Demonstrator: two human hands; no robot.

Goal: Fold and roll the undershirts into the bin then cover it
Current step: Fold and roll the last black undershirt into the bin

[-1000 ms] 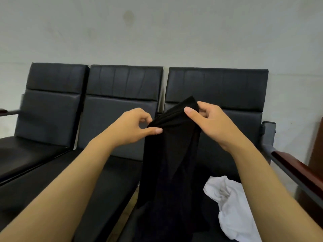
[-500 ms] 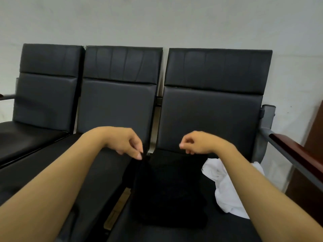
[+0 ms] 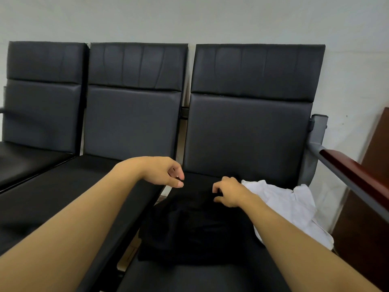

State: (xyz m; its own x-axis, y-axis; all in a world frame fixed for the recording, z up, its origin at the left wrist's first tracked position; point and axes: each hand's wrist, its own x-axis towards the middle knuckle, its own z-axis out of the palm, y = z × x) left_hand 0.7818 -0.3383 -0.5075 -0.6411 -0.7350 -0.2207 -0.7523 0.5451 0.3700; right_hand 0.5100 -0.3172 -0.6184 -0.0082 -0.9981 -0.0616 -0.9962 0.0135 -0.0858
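Black undershirt (image 3: 195, 226) lies spread on the right-hand seat of the bench (image 3: 134, 123), reaching its left edge. My right hand (image 3: 228, 191) rests on its far part, fingers curled into the cloth. My left hand (image 3: 163, 171) hovers above the far left corner, loosely curled, holding nothing. White undershirt (image 3: 288, 207) crumpled along the seat's right edge, touching the black one.

Head view: looks forward and down from the person's head.
Near: both arms and the right seat (image 3: 210, 275).
Far: chair backs (image 3: 250, 127), wall (image 3: 189, 17).
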